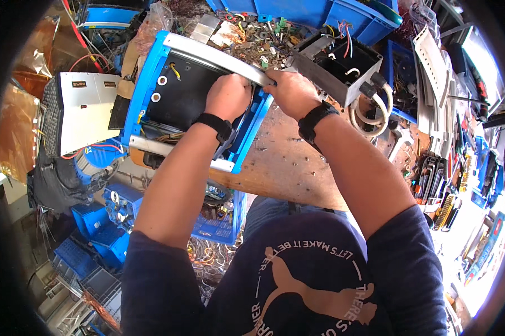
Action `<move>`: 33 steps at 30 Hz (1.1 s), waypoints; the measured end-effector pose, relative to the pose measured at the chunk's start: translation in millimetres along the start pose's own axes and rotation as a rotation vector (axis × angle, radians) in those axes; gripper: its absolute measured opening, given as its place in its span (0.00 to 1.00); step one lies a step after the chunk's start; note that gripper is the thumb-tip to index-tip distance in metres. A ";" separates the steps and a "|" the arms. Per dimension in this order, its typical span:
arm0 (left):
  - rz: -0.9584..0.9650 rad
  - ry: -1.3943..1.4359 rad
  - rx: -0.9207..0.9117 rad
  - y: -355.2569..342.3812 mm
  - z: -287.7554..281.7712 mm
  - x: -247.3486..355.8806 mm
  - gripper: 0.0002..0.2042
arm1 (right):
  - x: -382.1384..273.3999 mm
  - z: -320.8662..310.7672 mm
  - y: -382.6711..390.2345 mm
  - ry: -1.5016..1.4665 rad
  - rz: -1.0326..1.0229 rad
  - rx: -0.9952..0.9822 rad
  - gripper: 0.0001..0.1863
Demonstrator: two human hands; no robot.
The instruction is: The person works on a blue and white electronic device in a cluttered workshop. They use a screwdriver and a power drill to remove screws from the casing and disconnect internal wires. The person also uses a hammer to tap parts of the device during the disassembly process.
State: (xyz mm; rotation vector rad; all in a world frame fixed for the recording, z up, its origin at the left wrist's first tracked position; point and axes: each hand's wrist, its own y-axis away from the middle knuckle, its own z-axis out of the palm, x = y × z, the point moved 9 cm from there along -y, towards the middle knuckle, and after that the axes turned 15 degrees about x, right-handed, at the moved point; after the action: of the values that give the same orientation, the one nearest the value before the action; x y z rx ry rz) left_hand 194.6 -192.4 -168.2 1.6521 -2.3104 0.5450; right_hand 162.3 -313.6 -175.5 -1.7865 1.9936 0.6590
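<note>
A case frame (136,120) with blue side pieces and silver rails lies tilted on the wooden bench. Inside it sits a black panel (188,92) with two white-ringed holes and a short yellow wire (175,71). My left hand (228,96) is closed in a fist at the panel's right side, inside the frame; its fingertips and whatever they grip are hidden. My right hand (293,92) is wrapped round the frame's far right corner, where the silver rail meets the blue side. Both wrists wear black bands.
Beyond the frame, small screws and scraps (263,45) litter the bench (289,162). A grey metal box (336,67) with thick white cables stands at the right, a blue bin (314,17) behind it. Left of the frame is a cream-panelled unit (87,112). Hand tools (431,176) lie far right.
</note>
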 end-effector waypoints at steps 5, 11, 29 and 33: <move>0.052 0.021 -0.067 0.7 1.4 3.1 0.06 | 1.2 -0.3 0.6 0.005 -0.041 0.020 0.14; 0.033 -0.050 0.018 7.1 1.2 -0.9 0.07 | 0.8 2.7 10.1 0.028 0.005 0.026 0.15; -0.031 0.044 0.012 11.2 2.5 -4.4 0.09 | -0.1 -0.9 13.1 0.009 0.012 0.040 0.18; -0.051 0.148 0.088 15.0 -9.4 11.7 0.09 | 2.9 -0.5 11.9 0.009 0.012 0.047 0.18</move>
State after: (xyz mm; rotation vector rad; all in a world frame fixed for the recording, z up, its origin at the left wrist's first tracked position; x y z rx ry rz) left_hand 176.5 -193.9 -157.4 1.6448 -2.1611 0.7413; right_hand 150.1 -315.3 -175.6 -1.7541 2.0109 0.6036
